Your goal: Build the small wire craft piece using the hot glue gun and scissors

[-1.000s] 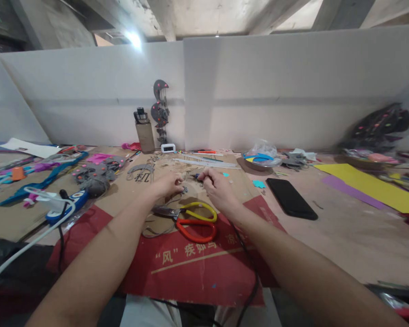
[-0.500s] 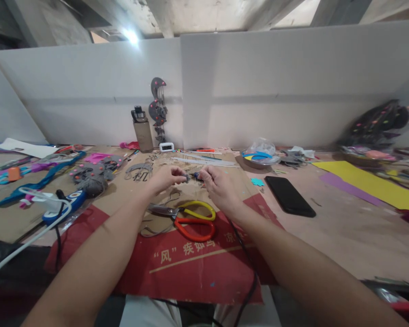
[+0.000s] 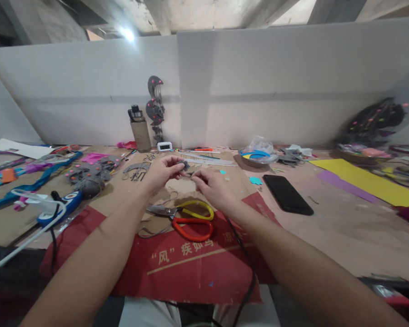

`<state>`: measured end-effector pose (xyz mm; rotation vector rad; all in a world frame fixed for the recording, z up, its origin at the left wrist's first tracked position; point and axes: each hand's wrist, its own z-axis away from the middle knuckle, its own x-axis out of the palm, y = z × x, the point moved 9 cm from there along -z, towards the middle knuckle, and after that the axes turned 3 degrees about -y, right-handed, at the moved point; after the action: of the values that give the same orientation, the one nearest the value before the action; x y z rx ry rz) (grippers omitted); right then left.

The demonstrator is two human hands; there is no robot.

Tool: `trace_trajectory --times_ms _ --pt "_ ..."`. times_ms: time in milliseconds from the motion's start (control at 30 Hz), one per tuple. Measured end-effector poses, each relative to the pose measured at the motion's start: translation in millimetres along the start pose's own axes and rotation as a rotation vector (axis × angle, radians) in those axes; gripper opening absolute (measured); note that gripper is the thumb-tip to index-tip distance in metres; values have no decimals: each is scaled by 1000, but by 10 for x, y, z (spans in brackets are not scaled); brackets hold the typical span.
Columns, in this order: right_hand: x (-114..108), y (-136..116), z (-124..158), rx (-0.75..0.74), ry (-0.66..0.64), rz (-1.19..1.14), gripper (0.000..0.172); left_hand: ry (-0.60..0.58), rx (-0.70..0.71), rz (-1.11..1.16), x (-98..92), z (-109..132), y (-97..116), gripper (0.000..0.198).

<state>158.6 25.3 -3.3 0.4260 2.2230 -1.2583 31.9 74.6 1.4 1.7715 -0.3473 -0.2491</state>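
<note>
My left hand (image 3: pixel 166 171) pinches a small dark grey piece (image 3: pixel 184 165) over the cardboard. Just right of it, my right hand (image 3: pixel 209 185) has its fingertips pressed together; whatever they hold is too small to make out. Scissors (image 3: pixel 193 221) with one yellow and one red handle lie below the hands, on the red printed part of the cardboard (image 3: pixel 191 277). Thin grey cord (image 3: pixel 153 232) lies by the blades. A curved grey piece (image 3: pixel 132 169) rests left of my left hand.
A black phone (image 3: pixel 287 194) lies on the right, near a bowl (image 3: pixel 257 160) with plastic. Behind stand a bottle (image 3: pixel 141 134) and a small white clock (image 3: pixel 164 146). A blue power strip (image 3: pixel 63 210) and grey yarn (image 3: pixel 90 186) are on the left.
My left hand has risen slightly with the grey piece. My right hand has moved slightly left and down, and the dark blue thing at its fingertips no longer shows. The view has shifted a little.
</note>
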Motion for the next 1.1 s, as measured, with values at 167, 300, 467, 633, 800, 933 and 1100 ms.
trace_trajectory --times_ms 167,300,467,633,800,933,1100 --pt "405 -231 282 -61 -534 259 20 127 37 112 -174 -9 85 27" --pt "523 -308 422 -120 -635 449 36 205 85 230 -343 -12 189 23" --pt "561 -291 430 -80 -672 440 42 292 145 345 -585 -3 285 19" --pt "523 -285 404 -72 -614 428 57 423 198 477 -921 31 359 16" --pt "422 -391 302 -226 -433 233 64 610 274 659 -1245 114 372 15" --pt "403 -351 260 -266 -374 162 64 650 210 671 -1212 106 272 15" --pt "445 -205 229 -192 -328 119 67 725 131 642 -1142 139 126 13"
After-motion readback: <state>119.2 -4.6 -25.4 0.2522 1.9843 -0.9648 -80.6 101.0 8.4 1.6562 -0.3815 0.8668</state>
